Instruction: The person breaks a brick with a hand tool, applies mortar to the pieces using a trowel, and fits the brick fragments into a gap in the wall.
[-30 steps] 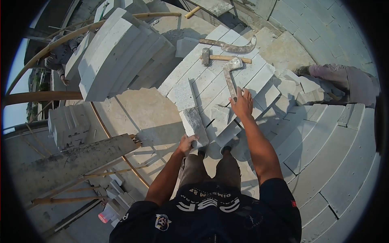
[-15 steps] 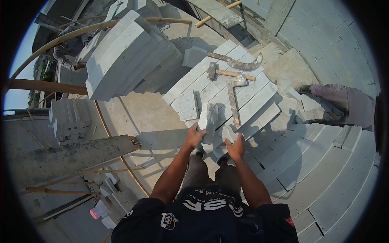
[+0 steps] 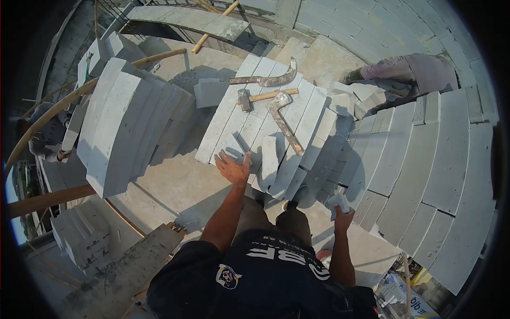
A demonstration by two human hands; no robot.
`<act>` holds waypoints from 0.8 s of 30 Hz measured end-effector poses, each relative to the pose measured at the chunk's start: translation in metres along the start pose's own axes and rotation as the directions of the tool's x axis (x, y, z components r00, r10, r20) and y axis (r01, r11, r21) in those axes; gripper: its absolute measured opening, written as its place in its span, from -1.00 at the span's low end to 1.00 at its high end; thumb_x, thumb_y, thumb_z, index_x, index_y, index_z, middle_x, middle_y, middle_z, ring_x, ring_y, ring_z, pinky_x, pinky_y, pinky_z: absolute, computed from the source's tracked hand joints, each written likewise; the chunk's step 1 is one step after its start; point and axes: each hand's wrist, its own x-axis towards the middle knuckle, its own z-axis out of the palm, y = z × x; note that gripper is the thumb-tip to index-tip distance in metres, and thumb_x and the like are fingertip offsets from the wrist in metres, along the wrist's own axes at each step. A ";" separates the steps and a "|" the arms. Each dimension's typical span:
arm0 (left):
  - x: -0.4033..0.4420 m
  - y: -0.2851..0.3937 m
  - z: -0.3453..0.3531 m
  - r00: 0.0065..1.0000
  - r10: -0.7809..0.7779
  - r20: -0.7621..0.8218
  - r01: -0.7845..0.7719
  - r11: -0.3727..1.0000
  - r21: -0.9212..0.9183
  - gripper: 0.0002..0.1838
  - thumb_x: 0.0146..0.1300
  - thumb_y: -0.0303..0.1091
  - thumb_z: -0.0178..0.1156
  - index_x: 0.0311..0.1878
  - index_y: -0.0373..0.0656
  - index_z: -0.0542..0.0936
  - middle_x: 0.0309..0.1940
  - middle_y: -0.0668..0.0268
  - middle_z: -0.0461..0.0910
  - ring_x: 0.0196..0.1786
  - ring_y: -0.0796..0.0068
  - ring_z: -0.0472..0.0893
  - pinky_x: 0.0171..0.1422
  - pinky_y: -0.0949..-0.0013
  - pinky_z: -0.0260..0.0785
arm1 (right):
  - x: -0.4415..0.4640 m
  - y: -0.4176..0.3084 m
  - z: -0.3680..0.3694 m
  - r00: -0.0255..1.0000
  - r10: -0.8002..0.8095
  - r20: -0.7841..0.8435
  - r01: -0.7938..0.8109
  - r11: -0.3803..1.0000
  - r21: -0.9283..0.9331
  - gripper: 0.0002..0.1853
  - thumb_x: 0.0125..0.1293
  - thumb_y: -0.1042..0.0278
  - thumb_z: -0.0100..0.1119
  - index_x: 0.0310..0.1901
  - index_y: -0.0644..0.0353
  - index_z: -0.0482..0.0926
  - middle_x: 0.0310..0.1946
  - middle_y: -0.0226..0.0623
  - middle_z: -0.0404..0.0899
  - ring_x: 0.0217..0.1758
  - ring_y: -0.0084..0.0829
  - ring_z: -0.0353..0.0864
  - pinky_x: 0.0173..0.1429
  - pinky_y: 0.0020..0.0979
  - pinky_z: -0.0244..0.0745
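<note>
We hold the left hand (image 3: 232, 170) with its grip spread wide at the near edge of the stack (image 3: 226, 127); contact cannot be determined. We clasp the chunk (image 3: 338, 201) in the grip of the right hand (image 3: 344, 217), off the stack's near right corner. We locate the offcut (image 3: 269, 159) at the near edge, the hatchet (image 3: 284, 127) toward the right edge, the hammer (image 3: 260, 97) and billhook (image 3: 268, 81) toward the far edge.
</note>
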 end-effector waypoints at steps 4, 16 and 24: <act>0.032 -0.002 0.012 0.844 -0.441 0.305 0.393 0.896 0.208 0.24 -0.10 0.19 0.56 0.52 -0.18 0.06 0.50 -0.14 -0.01 0.48 -0.15 0.18 0.43 -0.11 0.24 | -0.070 -0.001 0.002 0.990 0.141 0.020 -0.142 0.982 0.124 -0.30 0.06 -0.02 0.54 0.03 0.41 0.50 -0.14 -0.10 0.60 -0.11 -0.28 0.60 0.04 -0.25 0.50; 0.003 -0.004 -0.110 0.305 0.444 0.842 0.950 -0.079 -0.302 -0.14 0.00 0.03 0.27 0.40 -0.15 0.37 0.26 0.07 0.49 0.27 0.02 0.51 0.31 0.02 0.43 | -0.157 0.052 -0.064 0.867 0.478 0.142 -0.436 0.589 0.680 -0.62 0.23 0.11 0.36 -0.09 0.23 0.55 -0.29 -0.31 0.57 -0.28 -0.41 0.59 -0.25 -0.36 0.51; -0.153 0.109 -0.157 -0.269 0.790 0.550 0.962 0.252 0.109 0.12 -0.10 0.07 0.30 0.58 -0.04 0.10 0.52 -0.20 0.07 0.45 -0.41 0.22 0.50 -0.41 0.06 | -0.203 0.080 -0.155 0.972 -0.158 0.174 -0.174 0.012 0.985 -0.50 0.28 0.27 0.22 0.19 0.32 0.43 -0.08 -0.30 0.55 0.01 -0.38 0.57 0.16 -0.33 0.43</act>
